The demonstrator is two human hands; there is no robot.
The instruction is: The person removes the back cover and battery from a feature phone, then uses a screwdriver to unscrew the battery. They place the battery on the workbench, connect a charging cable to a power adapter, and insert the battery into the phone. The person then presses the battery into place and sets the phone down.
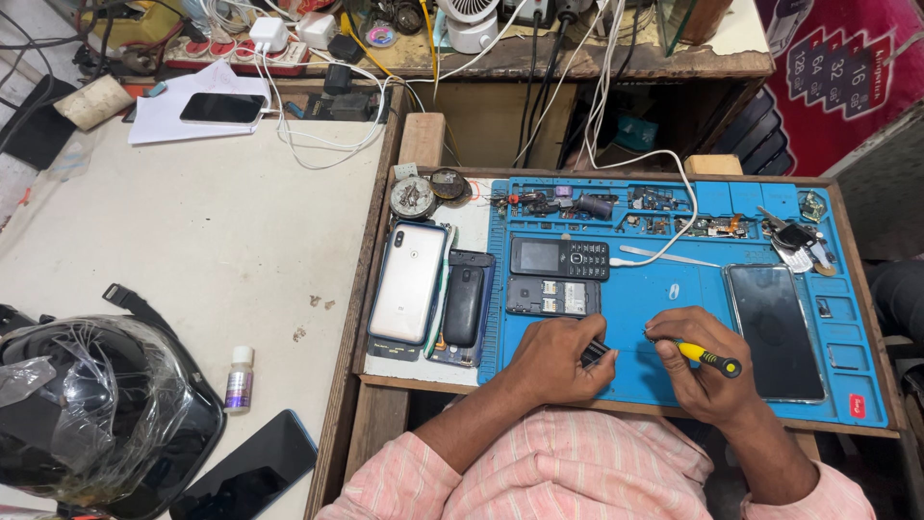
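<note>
Left hand (558, 361) pinches small dark part (595, 352) on blue silicone repair mat (664, 289); right hand (698, 371) grips yellow-handled screwdriver (707, 357). Looks like unscrewing; next needs tip seated squarely.

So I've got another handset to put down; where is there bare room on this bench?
The white table is bare between the charging phone and the helmet. The blue mat has a small gap above the right hand; its top tray row is crowded.

A wooden workbench (380, 414) carries a blue repair mat (674, 289). Left of the mat lie a white smartphone (408, 282) and a black handset (463, 305). On the mat rest a keypad phone (559, 258) and a dark smartphone (775, 330).
</note>
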